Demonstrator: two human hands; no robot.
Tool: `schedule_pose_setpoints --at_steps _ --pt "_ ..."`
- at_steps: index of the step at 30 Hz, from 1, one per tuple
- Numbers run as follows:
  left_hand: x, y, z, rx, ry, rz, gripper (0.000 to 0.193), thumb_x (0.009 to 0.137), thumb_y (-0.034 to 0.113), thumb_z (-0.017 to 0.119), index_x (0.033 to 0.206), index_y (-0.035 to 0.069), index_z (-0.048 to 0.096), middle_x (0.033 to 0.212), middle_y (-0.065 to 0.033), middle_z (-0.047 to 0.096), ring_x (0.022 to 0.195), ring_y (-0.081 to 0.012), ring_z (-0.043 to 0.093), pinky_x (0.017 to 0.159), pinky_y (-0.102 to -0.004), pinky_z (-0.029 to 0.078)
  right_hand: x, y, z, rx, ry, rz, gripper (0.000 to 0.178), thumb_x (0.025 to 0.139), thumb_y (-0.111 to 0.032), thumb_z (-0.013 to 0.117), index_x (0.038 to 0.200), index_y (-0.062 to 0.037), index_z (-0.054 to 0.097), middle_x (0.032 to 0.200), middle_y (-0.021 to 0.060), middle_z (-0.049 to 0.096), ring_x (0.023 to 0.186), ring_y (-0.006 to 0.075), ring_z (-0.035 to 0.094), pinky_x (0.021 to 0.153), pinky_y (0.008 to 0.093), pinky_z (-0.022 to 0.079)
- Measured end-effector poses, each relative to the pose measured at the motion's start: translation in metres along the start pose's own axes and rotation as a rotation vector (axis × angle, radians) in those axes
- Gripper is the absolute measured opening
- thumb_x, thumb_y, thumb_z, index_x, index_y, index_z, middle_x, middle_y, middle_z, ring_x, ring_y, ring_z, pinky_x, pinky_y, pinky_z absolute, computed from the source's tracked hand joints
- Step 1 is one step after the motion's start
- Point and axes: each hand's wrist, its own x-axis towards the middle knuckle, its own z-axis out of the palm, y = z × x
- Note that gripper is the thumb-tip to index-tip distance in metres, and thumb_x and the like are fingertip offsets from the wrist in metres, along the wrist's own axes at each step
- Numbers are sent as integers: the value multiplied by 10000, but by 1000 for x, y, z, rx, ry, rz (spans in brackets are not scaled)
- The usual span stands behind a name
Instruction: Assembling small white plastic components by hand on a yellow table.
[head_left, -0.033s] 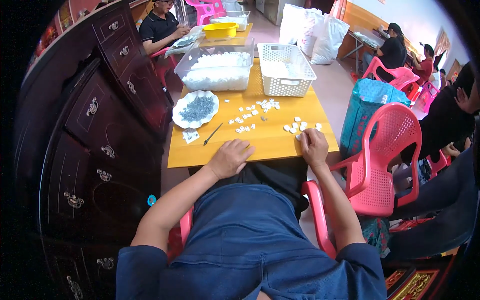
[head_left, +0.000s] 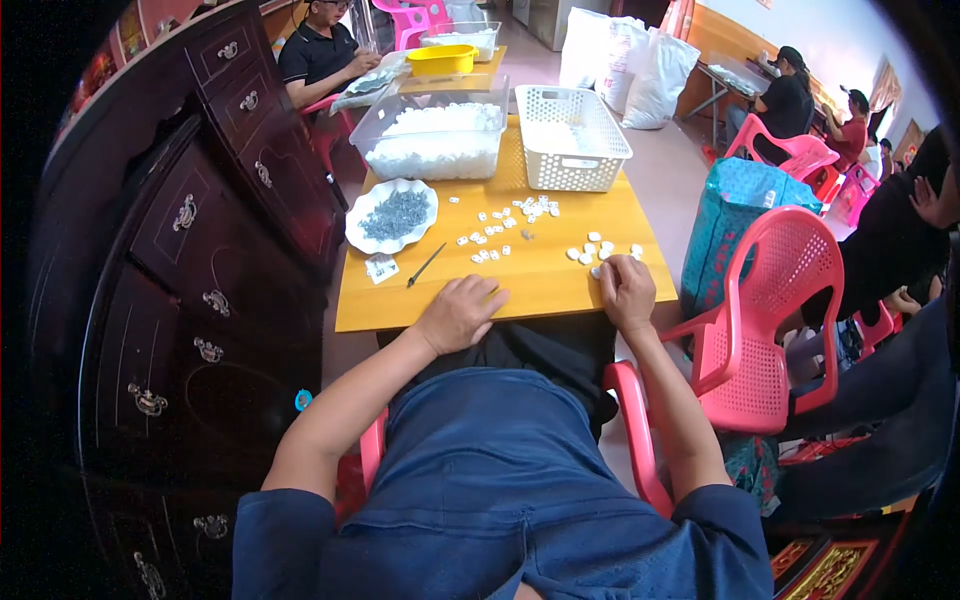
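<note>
My left hand (head_left: 462, 312) rests on the front edge of the yellow wooden table (head_left: 560, 285), its fingers loosely stretched and holding nothing I can see. Farther right, my right hand (head_left: 629, 293) lies curled on the table, and its palm side is hidden. Several rounded white pieces (head_left: 592, 249) lie just beyond it, one right beside its fingers. Small white two-holed pieces (head_left: 490, 235) are scattered mid-table. A thin dark pointed tool (head_left: 427, 265) lies beyond my left hand. Behind it, a scalloped white plate (head_left: 355, 238) holds many small grey-blue parts (head_left: 396, 216).
At the table's back stand a clear bin (head_left: 375, 140) of white pieces and a white perforated basket (head_left: 572, 178). A dark cabinet (head_left: 200, 260) flanks the left. On the right are a teal bag (head_left: 715, 235) and a pink chair (head_left: 745, 380). Another person (head_left: 325, 60) sits far left.
</note>
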Motion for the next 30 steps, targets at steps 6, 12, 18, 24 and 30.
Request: schedule_pose_setpoints --at_steps 6,12,18,24,30 --pt "0 1 1 -32 62 -33 571 721 287 801 1224 94 613 1169 -116 589 1063 -326 595 888 -435 497 1 2 3 5 1 -12 103 896 -180 657 897 -78 643 845 120 657 816 334 626 742 431 491" --pt "0 7 0 -9 72 -30 553 720 286 797 1196 82 603 1146 -117 581 1048 -324 587 901 -430 492 0 4 2 -27 -9 -11 105 905 -188 650 899 -86 625 857 117 660 829 338 627 746 439 493" --pt "-1 9 6 41 71 -42 599 662 203 804 1204 71 584 1163 -132 569 1044 -332 580 926 -427 490 -3 8 6 -14 26 -18 105 904 -185 650 888 -87 618 858 118 663 834 338 632 751 443 497" --pt "-1 6 10 86 44 -81 673 593 130 784 1229 65 578 1185 -135 561 1075 -336 570 941 -427 486 -3 9 10 -15 26 -16 97 900 -175 651 887 -84 620 858 125 667 838 338 638 762 439 503" --pt "-3 7 10 104 32 -83 691 598 88 782 1254 66 565 1199 -137 559 1089 -339 566 949 -424 484 -4 9 9 -32 5 -3 92 890 -170 660 890 -86 622 866 133 672 835 348 642 767 443 506"
